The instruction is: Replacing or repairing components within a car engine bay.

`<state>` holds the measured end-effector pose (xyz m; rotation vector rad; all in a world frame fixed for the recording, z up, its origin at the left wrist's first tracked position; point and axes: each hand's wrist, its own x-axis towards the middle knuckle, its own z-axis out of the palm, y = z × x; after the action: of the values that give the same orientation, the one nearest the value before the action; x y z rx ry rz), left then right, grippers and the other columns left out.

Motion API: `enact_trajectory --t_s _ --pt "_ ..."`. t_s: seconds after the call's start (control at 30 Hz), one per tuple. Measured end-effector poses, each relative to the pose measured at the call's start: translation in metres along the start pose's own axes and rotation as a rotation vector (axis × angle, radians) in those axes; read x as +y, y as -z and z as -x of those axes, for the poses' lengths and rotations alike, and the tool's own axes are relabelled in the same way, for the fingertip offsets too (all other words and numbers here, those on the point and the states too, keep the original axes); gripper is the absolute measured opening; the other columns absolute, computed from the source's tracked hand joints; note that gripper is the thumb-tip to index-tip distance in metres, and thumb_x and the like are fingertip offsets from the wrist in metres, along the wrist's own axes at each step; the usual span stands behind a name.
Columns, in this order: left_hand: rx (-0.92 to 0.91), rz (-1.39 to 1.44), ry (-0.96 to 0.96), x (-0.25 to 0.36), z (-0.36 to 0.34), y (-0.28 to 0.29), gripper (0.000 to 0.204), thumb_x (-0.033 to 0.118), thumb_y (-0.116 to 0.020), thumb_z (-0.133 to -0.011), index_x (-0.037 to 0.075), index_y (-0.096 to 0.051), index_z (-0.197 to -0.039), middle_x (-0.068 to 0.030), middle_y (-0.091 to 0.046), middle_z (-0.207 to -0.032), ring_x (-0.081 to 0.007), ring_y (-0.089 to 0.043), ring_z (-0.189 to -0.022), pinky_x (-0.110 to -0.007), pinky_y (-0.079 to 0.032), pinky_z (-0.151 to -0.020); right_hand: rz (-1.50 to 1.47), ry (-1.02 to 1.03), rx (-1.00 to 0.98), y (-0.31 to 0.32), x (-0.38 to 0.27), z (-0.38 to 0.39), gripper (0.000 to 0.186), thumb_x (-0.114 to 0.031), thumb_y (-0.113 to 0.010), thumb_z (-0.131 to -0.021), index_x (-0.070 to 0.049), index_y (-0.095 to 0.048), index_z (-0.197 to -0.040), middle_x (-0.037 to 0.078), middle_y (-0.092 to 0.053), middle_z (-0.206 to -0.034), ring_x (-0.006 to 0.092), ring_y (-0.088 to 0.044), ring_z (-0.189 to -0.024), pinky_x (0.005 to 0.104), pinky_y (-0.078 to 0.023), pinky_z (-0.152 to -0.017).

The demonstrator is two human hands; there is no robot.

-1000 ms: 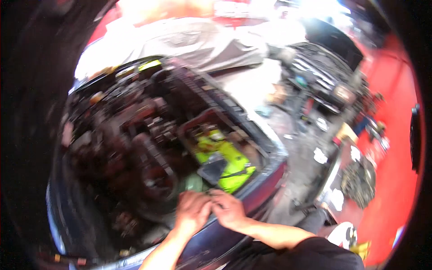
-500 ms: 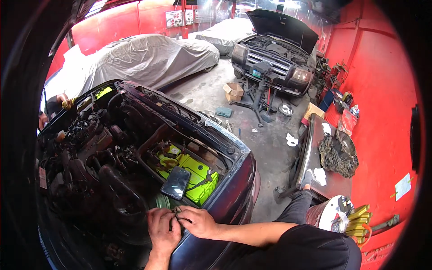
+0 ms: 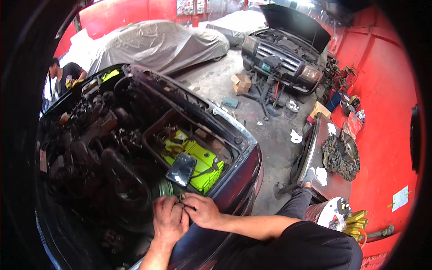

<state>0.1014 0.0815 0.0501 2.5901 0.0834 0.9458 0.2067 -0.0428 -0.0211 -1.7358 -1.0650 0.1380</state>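
So the thing in play is a small dark piece [image 3: 182, 197] pinched up by the fingertips, sitting just over the front edge of the dark blue car's [image 3: 238, 177] engine bay, near the corner with the battery. Too small and half covered to say what it is, sorry. The right hand [image 3: 201, 210] has it in a narrow thumb-and-finger pinch; the left hand [image 3: 170, 218] is curled in right against it, but I can't tell if it's actually gripping. My guess: light, stiff, maybe a bit greasy, easy to drop down the bay, so I'd pinch it by its ends. The smartphone [image 3: 182, 169] lying tilted on the lime-green car battery [image 3: 193, 148] is probably slick and breakable, so grab it by the long edges. Headcount: two hands, one piece, one phone, one battery that I can make out, one green-rimmed round part [image 3: 165, 188] beside the left hand, two sheeted cars [image 3: 157, 49], one SUV [image 3: 281, 65] with its hood up, and one co-worker [image 3: 69, 74] past the bay's far left edge. Over on the tabletop [image 3: 338, 188]: one grimy metal casting [image 3: 341, 155] by the wall-side edge, plus two white rags [image 3: 321, 176].
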Motion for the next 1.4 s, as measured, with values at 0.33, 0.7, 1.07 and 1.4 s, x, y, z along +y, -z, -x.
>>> enact_trajectory --t_s 0.33,0.7,1.07,1.4 --pt "0.087 0.175 -0.005 -0.014 0.013 -0.002 0.023 0.001 -0.075 -0.076 0.001 -0.071 -0.099 -0.0135 -0.069 -0.104 -0.0362 -0.065 -0.098 -0.045 -0.055 -0.089 -0.187 -0.022 0.059 -0.005 0.000 -0.004 0.022 0.004 -0.077 -0.086 0.001 -0.070 -0.107 0.020 -0.074 -0.122 0.0360 -0.076 -0.107 0.0381 -0.062 -0.090" --pt "-0.152 0.535 0.561 -0.026 0.015 -0.001 0.064 0.015 -0.086 -0.084 0.008 -0.064 -0.143 -0.0144 -0.070 -0.136 -0.0300 -0.067 -0.123 -0.039 -0.052 -0.107 -0.213 0.111 0.017 0.005 -0.005 -0.007 0.021 0.003 -0.077 -0.091 0.003 -0.067 -0.110 0.023 -0.071 -0.130 0.0332 -0.073 -0.114 0.0371 -0.058 -0.096" --pt "-0.064 0.355 0.330 -0.022 0.018 -0.003 0.051 0.008 -0.085 -0.080 0.007 -0.068 -0.128 -0.0123 -0.066 -0.143 -0.0339 -0.060 -0.134 -0.044 -0.049 -0.113 -0.238 0.119 -0.100 0.012 -0.001 -0.005 0.034 0.006 -0.072 -0.087 0.002 -0.061 -0.119 0.026 -0.061 -0.143 0.0241 -0.072 -0.102 0.0346 -0.059 -0.085" --pt "0.027 0.266 0.276 -0.021 0.017 -0.007 0.043 0.010 -0.087 -0.078 0.005 -0.071 -0.118 -0.0114 -0.069 -0.137 -0.0349 -0.060 -0.128 -0.046 -0.048 -0.111 -0.544 -0.023 -0.213 0.012 0.015 -0.004 0.037 0.007 -0.068 -0.091 0.004 -0.057 -0.126 0.025 -0.054 -0.153 0.0175 -0.068 -0.099 0.0332 -0.057 -0.086"
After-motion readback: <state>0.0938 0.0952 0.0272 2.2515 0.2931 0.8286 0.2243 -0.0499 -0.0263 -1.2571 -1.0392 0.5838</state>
